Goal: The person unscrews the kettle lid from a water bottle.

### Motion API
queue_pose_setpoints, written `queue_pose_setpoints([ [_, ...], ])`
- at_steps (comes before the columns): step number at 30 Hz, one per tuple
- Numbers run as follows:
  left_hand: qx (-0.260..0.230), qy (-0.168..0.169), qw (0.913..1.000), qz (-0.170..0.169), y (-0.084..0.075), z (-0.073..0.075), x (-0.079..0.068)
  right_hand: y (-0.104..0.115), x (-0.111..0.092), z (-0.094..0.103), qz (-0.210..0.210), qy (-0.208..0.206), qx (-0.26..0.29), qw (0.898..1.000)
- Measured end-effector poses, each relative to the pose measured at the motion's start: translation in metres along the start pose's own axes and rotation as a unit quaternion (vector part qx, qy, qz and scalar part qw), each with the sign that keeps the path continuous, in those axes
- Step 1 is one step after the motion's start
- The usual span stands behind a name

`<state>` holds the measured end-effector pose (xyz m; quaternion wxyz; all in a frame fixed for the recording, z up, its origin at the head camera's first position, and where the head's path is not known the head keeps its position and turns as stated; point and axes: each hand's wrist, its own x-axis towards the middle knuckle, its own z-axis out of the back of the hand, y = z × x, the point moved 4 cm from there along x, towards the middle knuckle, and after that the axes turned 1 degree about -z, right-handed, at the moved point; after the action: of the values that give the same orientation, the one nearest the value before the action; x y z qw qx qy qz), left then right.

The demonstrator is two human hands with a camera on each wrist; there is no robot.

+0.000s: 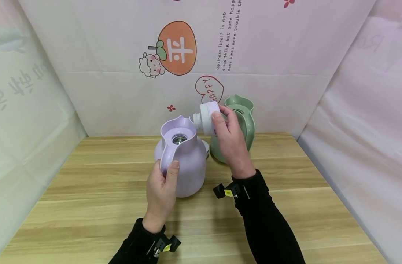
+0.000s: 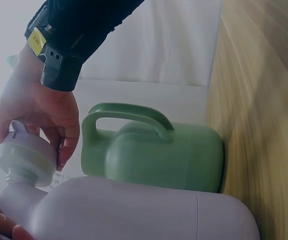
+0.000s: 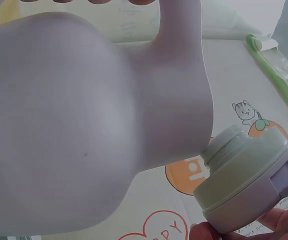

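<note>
A lilac thermos jug [image 1: 191, 168] stands upright on the wooden table, its round mouth [image 1: 179, 139] uncovered. Around its handle my left hand [image 1: 161, 192] is wrapped, thumb lying along the near side. My right hand [image 1: 232, 143] grips the jug's white-and-lilac stopper [image 1: 206, 118] between thumb and fingers, up beside the rim. That stopper is tipped on its side, its threaded neck [image 3: 226, 145] facing the jug's rim. In the left wrist view, the right hand's fingers curl around the stopper's cap [image 2: 29, 152].
Behind the right hand stands a green thermos jug [image 1: 217, 151], partly hidden by that hand. A small white round item [image 1: 206, 147] peeks out behind the lilac jug. A printed white cloth [image 1: 121, 102] hangs along the table's back edge, with more cloth at both sides.
</note>
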<state>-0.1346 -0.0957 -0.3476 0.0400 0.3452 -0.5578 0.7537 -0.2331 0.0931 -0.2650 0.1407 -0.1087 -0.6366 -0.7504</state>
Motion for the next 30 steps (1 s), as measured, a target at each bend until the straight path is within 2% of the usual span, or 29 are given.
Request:
queue_pose_setpoints([
  [10, 0.004, -0.006, 1.0000, -0.006, 0.001, 0.001, 0.000, -0.013, -0.009, 0.002, -0.002, -0.021, 0.044, 0.999],
  [18, 0.009, -0.011, 0.9999, -0.005, 0.002, 0.002, 0.001, -0.028, -0.013, 0.002, -0.034, -0.037, 0.105, 0.993],
  [24, 0.013, -0.012, 0.9998, -0.003, 0.002, 0.004, 0.002, -0.039, -0.016, 0.002, -0.060, -0.041, 0.112, 0.991],
  [30, 0.010, -0.009, 0.9999, -0.005, 0.003, 0.005, 0.003, -0.049, -0.018, 0.000, -0.063, -0.038, 0.132, 0.989],
])
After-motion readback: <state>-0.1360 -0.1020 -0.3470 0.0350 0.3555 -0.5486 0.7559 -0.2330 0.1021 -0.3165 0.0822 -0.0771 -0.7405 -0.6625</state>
